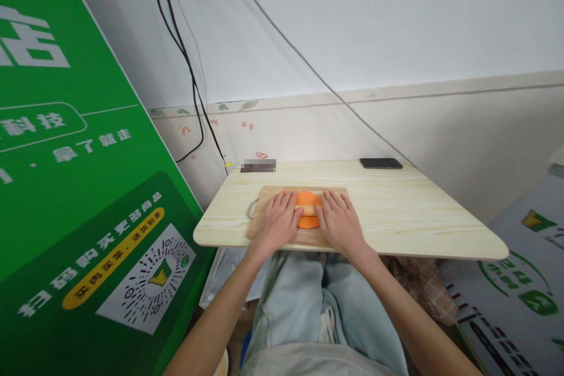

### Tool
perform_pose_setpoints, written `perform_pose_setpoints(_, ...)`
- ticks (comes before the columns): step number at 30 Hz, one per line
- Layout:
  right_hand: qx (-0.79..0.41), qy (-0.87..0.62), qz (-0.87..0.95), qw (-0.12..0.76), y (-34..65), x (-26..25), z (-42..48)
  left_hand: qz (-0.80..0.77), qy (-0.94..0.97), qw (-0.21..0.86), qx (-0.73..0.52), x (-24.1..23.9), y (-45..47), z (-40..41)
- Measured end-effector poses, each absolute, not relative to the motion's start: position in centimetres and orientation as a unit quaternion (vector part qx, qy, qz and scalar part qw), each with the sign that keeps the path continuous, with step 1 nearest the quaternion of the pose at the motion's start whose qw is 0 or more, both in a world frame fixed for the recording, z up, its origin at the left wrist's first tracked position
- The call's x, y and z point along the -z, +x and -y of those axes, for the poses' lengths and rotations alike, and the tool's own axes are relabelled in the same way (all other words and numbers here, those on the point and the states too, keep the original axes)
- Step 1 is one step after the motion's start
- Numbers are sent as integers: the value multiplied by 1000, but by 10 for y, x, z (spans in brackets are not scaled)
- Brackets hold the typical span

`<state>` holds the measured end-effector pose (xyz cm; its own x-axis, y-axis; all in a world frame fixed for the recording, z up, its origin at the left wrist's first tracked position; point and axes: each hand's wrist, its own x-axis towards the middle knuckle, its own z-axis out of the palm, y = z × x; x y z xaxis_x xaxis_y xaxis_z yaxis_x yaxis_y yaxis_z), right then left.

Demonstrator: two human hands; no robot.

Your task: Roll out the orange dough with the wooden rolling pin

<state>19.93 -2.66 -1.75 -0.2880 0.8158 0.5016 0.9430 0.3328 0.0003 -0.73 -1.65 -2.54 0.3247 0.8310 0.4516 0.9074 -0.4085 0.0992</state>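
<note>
An orange lump of soft dough or clay (307,199) lies on a wooden board (268,195) on a pale wooden table (396,211). My left hand (278,222) rests on the board against the lump's left side, fingers stretched flat. On the lump's right side lies my right hand (338,222), its fingers also flat. Both thumbs meet across the middle of the lump and press on it.
A dark phone (380,163) lies at the table's far edge, right of centre. A small blurred object (258,165) sits at the far left edge. Black cables (194,94) hang down the wall. A green sign (74,188) stands close on the left.
</note>
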Motion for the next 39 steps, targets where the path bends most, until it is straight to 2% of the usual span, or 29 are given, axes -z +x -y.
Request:
perform_pose_setpoints(8, 105, -600, 783, 123, 196, -11, -32, 609, -771, 82, 164, 0, 6, -39)
perform_pose_setpoints(16, 57, -618, 778, 99, 194, -21, -79, 630, -760, 49, 151, -20, 12, -73)
perform_pose_setpoints(23, 132, -573, 795, 151, 194, -11, -35, 577, -794, 62, 179, -4, 4, -45)
perform_pose_setpoints(31, 101, -527, 827, 168, 201, 0, 18, 520, -827, 22, 214, 9, -13, 6)
perform_pose_setpoints(39, 65, -523, 834, 161, 203, -8, 15, 504, -835, -102, 196, -24, -6, -41)
